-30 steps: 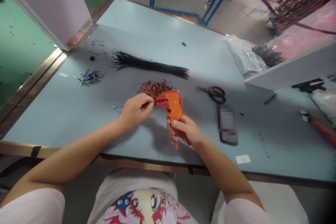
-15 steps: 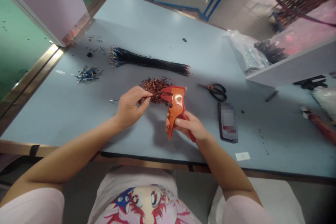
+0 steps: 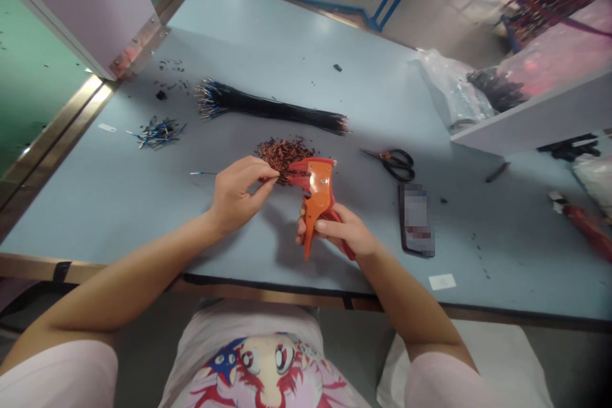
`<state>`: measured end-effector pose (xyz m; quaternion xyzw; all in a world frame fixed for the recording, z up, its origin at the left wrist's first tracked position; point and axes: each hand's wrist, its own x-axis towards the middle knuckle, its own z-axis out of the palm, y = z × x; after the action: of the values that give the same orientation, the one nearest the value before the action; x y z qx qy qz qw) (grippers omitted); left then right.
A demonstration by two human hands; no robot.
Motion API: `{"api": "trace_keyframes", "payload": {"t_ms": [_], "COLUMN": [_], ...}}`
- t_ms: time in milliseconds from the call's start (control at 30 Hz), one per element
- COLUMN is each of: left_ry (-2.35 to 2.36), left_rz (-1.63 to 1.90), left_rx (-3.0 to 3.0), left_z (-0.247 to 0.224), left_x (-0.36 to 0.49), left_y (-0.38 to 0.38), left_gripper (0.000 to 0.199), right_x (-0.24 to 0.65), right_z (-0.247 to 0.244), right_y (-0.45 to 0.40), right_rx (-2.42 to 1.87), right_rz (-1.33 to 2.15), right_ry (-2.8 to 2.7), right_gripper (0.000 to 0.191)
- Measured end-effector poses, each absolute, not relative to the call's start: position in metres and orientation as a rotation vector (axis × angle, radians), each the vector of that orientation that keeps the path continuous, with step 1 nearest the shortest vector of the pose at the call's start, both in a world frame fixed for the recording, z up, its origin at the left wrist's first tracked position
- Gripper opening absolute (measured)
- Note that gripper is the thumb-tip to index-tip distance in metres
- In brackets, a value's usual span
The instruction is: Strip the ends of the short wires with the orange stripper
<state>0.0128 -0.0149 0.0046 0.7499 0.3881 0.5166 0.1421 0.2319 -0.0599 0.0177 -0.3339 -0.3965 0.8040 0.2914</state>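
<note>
Pinched between the fingertips of my left hand (image 3: 241, 194) is a thin wire (image 3: 203, 173), whose blue and silver end sticks out to the left. My right hand (image 3: 342, 229) is wrapped round the handles of an orange and red wire stripper (image 3: 319, 185). The tool's red jaws point left and lie close to my left fingertips; whether the wire is between them is hard to tell. Behind the jaws lies a pile of small brown and black scraps (image 3: 282, 152). Farther back a long bundle of black wires (image 3: 277, 109) rests on the table.
Black-handled scissors (image 3: 399, 164) and a phone (image 3: 415, 220) lie to the right. At the left is a small heap of blue-ended pieces (image 3: 157, 132). A white label (image 3: 442, 282) sits near the front edge, and a clear plastic bag (image 3: 454, 92) at the back right.
The wire stripper's jaws have moved slightly left, nearer my left fingertips, and its handles look a little different in angle. The wire's end sticks out farther to the left.
</note>
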Motion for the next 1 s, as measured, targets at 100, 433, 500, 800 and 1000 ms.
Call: {"api": "trace_keyframes", "payload": {"t_ms": [100,433,500,800,1000], "left_ry": [1.107,1.132,1.127,1.098,1.105], "left_rz": [1.498,1.472,1.461,1.414,1.406], "left_rx": [2.162,2.055,2.030,2.036,2.034], "left_z": [0.0037,0.0007,0.0000,0.0011,0.0030], "left_x": [0.0128,0.0144,0.0157,0.0191,0.0196], "left_y": [-0.0147,-0.0155,-0.0159,-0.0176,-0.0176], "left_gripper": [0.008,0.006,0.007,0.011,0.008], "right_x": [0.2317,0.2297,0.2298,0.2283,0.2266], "right_z": [0.0172,0.0211,0.0221,0.0225,0.0229], "right_y": [-0.0599,-0.0618,-0.0626,-0.0643,-0.0660], "right_rx": [-0.893,-0.857,-0.862,-0.844,-0.923], "right_rz": [2.140,2.178,2.199,2.198,2.169], "right_ry": [-1.073,-1.053,-1.042,-1.075,-1.100], "right_gripper": [0.030,0.032,0.033,0.031,0.028]}}
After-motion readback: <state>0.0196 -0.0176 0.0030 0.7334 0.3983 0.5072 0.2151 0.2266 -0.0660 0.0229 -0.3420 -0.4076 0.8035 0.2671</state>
